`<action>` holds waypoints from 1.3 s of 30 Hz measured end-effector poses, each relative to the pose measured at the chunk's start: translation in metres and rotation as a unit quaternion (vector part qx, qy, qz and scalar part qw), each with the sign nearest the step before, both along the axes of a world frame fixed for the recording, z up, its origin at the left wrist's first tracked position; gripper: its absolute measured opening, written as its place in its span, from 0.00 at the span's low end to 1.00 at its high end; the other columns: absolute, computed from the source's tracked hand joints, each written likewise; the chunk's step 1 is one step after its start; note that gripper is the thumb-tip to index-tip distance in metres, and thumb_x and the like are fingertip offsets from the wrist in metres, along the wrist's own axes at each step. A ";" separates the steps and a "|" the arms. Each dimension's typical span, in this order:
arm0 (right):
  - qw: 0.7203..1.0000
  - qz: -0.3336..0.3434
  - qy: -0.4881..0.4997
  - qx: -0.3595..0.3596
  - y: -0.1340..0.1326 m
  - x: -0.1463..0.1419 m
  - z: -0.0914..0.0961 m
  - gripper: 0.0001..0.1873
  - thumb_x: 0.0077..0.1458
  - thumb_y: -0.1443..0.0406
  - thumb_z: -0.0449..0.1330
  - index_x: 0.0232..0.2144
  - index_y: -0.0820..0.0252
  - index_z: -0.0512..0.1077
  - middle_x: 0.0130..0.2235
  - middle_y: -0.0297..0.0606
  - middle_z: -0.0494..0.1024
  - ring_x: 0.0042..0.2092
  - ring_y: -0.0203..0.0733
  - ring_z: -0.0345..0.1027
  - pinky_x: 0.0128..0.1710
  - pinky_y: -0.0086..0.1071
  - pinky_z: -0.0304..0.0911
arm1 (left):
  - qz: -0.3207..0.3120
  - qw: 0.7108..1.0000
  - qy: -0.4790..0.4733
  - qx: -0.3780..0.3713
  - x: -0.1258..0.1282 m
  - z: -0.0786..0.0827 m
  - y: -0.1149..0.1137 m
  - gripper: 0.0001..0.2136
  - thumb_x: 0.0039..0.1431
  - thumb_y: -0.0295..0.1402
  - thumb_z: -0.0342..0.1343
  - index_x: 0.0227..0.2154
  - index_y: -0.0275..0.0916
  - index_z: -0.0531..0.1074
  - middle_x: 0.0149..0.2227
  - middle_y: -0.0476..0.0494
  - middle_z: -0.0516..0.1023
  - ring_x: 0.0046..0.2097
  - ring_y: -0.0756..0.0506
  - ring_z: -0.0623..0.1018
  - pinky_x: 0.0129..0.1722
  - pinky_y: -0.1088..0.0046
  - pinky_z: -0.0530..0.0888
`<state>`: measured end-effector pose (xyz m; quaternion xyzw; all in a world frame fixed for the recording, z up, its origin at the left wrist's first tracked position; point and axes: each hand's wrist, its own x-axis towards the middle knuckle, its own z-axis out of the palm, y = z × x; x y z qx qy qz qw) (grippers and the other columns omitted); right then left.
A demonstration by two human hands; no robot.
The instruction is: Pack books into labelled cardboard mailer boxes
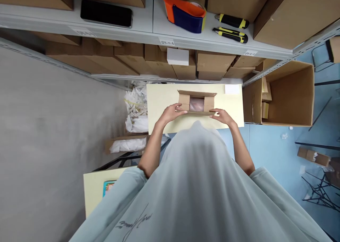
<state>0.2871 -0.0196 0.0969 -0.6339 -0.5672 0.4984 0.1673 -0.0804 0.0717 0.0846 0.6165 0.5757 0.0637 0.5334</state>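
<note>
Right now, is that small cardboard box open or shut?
Open: the small brown cardboard box has flaps spread, pinkish contents visible inside.

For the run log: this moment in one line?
left hand: holds box, left end | right hand: holds right end | box: open, on table

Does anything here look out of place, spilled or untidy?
Only a crumpled scrap lies on the blue floor, right of the table. The box, held by left hand and right hand, sits straight.
</note>
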 end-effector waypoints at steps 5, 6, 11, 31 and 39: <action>0.992 -0.089 -0.082 0.018 -0.001 -0.014 -0.016 0.28 0.73 0.56 0.63 0.70 0.57 0.76 0.63 0.51 0.84 0.52 0.51 0.85 0.61 0.49 0.80 | 0.041 0.987 0.125 0.087 0.023 -0.004 -0.001 0.42 0.67 0.53 0.70 0.77 0.37 0.69 0.60 0.27 0.86 0.61 0.25 0.86 0.66 0.48 0.79; 0.986 -0.117 -0.116 0.021 0.002 -0.016 -0.018 0.32 0.72 0.57 0.63 0.73 0.58 0.72 0.63 0.53 0.83 0.49 0.51 0.85 0.60 0.50 0.81 | 0.059 0.983 0.133 0.107 0.028 -0.005 0.001 0.47 0.67 0.51 0.71 0.81 0.36 0.61 0.65 0.23 0.82 0.62 0.24 0.85 0.66 0.46 0.80; 0.967 -0.122 -0.211 0.072 0.018 -0.020 -0.016 0.57 0.65 0.61 0.66 0.87 0.47 0.43 0.78 0.59 0.64 0.53 0.58 0.84 0.55 0.56 0.83 | 0.000 0.963 0.083 0.257 0.042 -0.004 0.016 0.55 0.65 0.45 0.74 0.85 0.41 0.48 0.86 0.22 0.46 0.82 0.20 0.62 0.75 0.41 0.72; 0.965 -0.235 -0.114 -0.020 0.047 -0.033 -0.013 0.10 0.62 0.60 0.66 0.46 0.47 0.75 0.56 0.37 0.89 0.66 0.55 0.81 0.67 0.48 0.74 | 0.191 0.973 0.071 0.109 0.058 -0.013 0.019 0.14 0.65 0.30 0.69 0.53 0.40 0.82 0.58 0.35 0.81 0.57 0.37 0.85 0.67 0.58 0.79; 0.959 -0.204 -0.193 -0.036 0.045 -0.031 -0.004 0.09 0.65 0.61 0.64 0.48 0.49 0.75 0.51 0.42 0.88 0.59 0.58 0.83 0.64 0.51 0.74 | 0.173 0.976 0.081 0.102 0.067 -0.019 0.003 0.13 0.63 0.26 0.68 0.50 0.42 0.81 0.56 0.37 0.78 0.53 0.35 0.84 0.64 0.52 0.81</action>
